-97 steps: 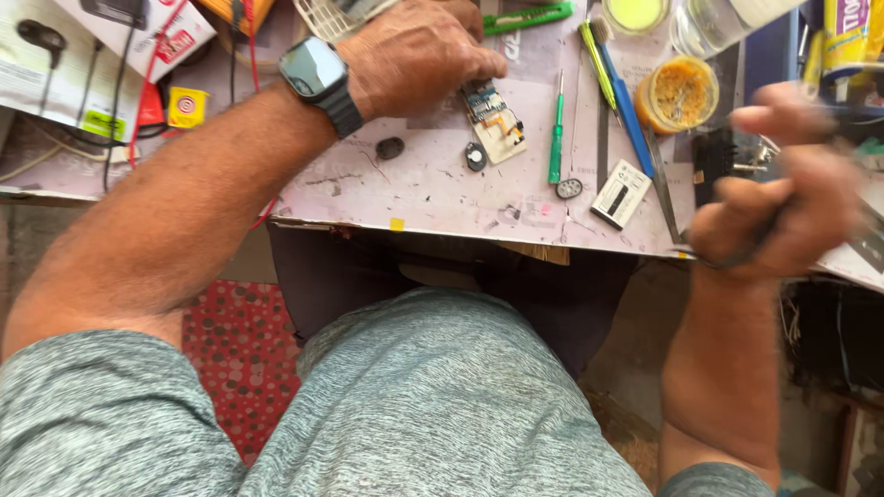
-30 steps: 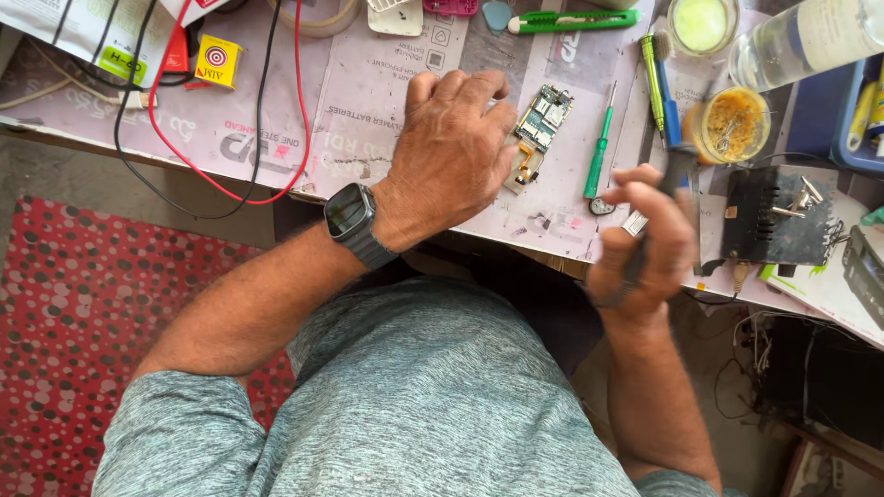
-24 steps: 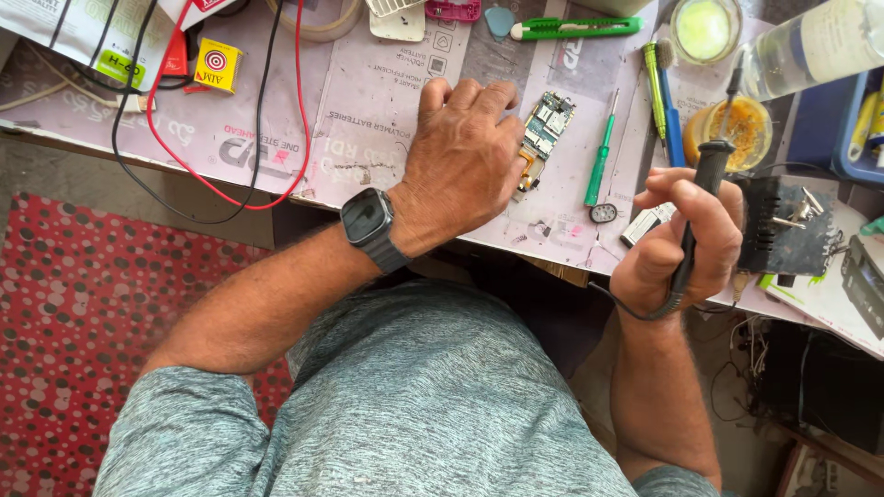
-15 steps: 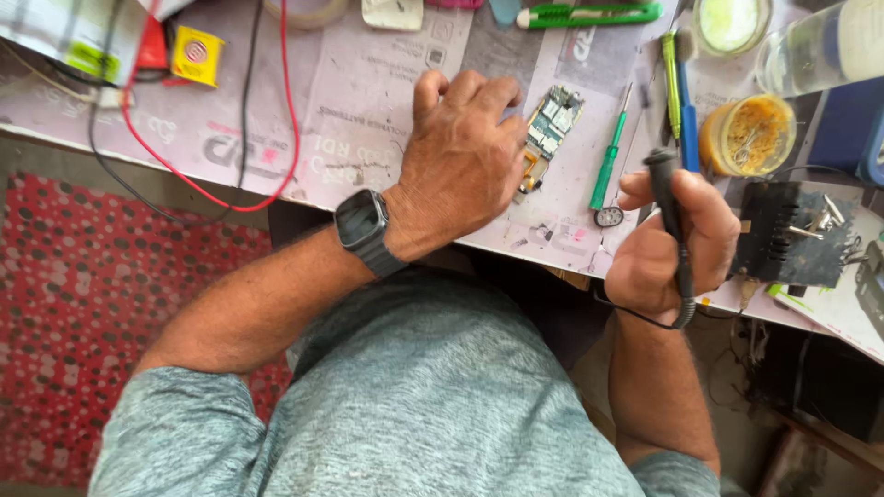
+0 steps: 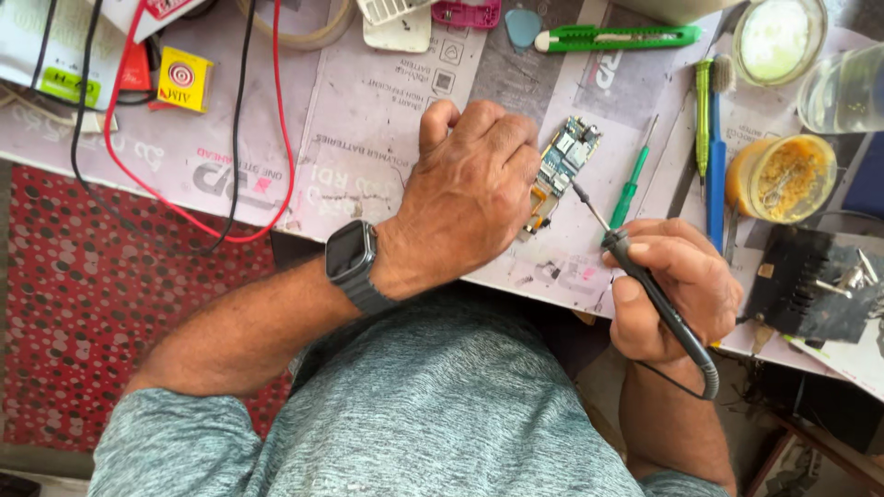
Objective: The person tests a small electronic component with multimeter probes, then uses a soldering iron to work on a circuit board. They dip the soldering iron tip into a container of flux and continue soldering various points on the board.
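Head view looks down on a small green circuit board (image 5: 564, 166) lying tilted on the printed paper sheet (image 5: 387, 110) that covers the workbench, just right of centre. The left hand (image 5: 465, 198) rests on the sheet with its fingers curled together, their tips pressing the board's left edge. The right hand (image 5: 680, 290) pinches a black soldering iron (image 5: 658, 299) between thumb and fingers, its thin tip touching the board's right side. Just right of the board lie a green screwdriver (image 5: 631, 189) and a blue-handled brush (image 5: 716, 156). Farther right sit an amber jar (image 5: 781, 178) and a black iron stand (image 5: 810, 285). At the far edge lies a green utility knife (image 5: 615, 38); a red wire (image 5: 267, 147) loops at the left
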